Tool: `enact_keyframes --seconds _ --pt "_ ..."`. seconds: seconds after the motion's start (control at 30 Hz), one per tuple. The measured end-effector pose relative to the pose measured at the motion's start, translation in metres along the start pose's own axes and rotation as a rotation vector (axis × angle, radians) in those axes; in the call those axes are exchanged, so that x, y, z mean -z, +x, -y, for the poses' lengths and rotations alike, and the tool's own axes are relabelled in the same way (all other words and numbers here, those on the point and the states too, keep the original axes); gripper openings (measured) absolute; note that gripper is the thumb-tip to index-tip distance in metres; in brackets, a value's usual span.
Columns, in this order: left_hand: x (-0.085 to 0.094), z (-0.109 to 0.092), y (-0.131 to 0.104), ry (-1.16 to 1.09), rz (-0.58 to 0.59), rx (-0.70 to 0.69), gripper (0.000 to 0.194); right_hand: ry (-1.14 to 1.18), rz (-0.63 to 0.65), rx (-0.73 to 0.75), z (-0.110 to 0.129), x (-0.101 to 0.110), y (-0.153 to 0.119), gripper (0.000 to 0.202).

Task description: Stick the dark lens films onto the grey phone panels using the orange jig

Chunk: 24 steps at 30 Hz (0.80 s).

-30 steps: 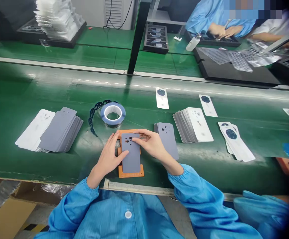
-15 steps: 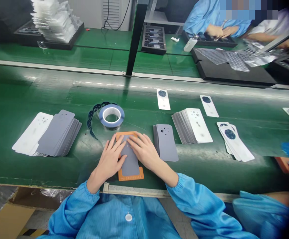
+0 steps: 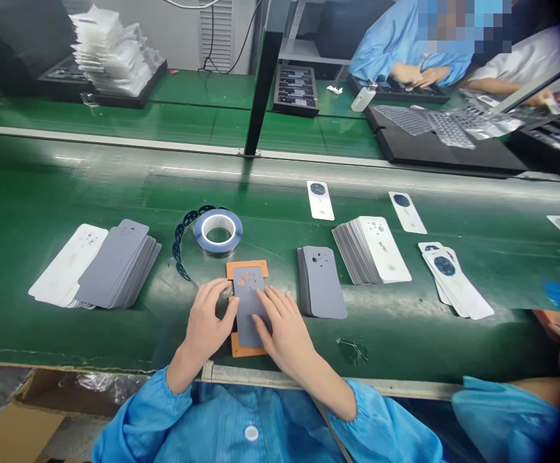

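Note:
A grey panel with holes at its top [image 3: 249, 305] lies on an orange fixture [image 3: 248, 265] near the table's front edge. My left hand [image 3: 207, 321] curves beside the panel's left edge, thumb near it and fingers apart. My right hand [image 3: 287, 331] rests spread on the panel's right side, its fingertips touching the surface. Behind the fixture sits a tape roll [image 3: 200, 241] with a strip of dark round stickers [image 3: 178, 251] curling left. To the right stand a stack of grey panels [image 3: 325, 283] and a fanned stack topped by a white one [image 3: 386, 251].
Grey panels [image 3: 110, 270] and white panels [image 3: 67, 267] are stacked at left. White panels with dark stickers [image 3: 458, 283] lie at right, others [image 3: 321, 200] farther back. A black post [image 3: 261, 90] rises behind. A person's hands [image 3: 419, 76] work across the table; another sleeve is at lower right.
My hands have moved down from the panel's top, uncovering its holes. Both hands are now farther apart. A small clear scrap shows on the table at right, and the view has shifted slightly.

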<state>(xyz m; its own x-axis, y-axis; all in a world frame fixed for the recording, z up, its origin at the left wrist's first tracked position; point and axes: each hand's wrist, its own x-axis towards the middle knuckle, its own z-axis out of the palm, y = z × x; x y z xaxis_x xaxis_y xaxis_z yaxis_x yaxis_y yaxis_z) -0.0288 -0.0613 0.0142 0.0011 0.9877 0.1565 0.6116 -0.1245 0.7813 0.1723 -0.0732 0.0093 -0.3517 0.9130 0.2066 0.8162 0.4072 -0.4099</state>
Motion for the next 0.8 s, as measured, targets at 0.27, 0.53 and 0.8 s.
enact_keyframes --seconds 0.27,0.53,0.8 --pt "0.011 -0.01 0.001 -0.421 0.167 0.413 0.035 0.584 0.138 -0.123 0.019 0.035 0.011 0.039" --pt "0.007 -0.014 0.014 -0.722 0.203 0.421 0.038 1.143 0.168 -0.486 -0.035 0.025 0.06 0.053" --pt "0.038 0.006 0.015 0.019 -0.525 0.026 0.021 0.685 -0.086 -0.482 -0.128 0.013 0.236 0.05"
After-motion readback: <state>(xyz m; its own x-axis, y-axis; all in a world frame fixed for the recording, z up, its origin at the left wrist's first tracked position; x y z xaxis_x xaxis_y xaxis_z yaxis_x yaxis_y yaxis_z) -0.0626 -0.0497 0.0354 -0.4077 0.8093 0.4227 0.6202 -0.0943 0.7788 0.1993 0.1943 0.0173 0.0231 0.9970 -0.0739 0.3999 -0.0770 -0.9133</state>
